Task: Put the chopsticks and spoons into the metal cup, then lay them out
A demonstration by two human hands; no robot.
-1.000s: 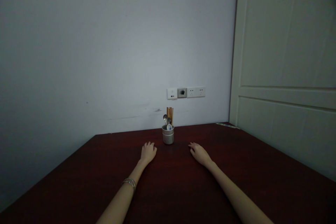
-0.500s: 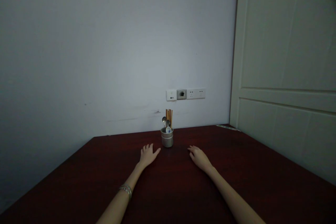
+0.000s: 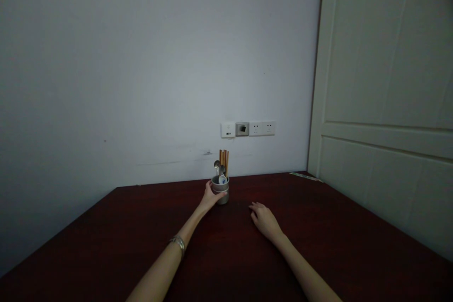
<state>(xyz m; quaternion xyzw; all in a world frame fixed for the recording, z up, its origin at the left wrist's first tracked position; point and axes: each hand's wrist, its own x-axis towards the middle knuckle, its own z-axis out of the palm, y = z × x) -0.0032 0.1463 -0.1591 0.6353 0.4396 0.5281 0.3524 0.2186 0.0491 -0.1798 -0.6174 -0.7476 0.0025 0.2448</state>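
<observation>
Upon the dark red counter (image 3: pixel 226 259), the right grip (image 3: pixel 264 222) lies loosely open and empty; the left grip (image 3: pixel 209 198) is closed around the left and near sides of the utensil cup (image 3: pixel 221 188), far middle. It looks stiff, fairly light, top-heavy with chopsticks (image 3: pixel 224 163) and spoons (image 3: pixel 217 164); best held round its body.

Open gap between cup (image 3: pixel 221 188) and right fingers (image 3: pixel 257 206)
</observation>
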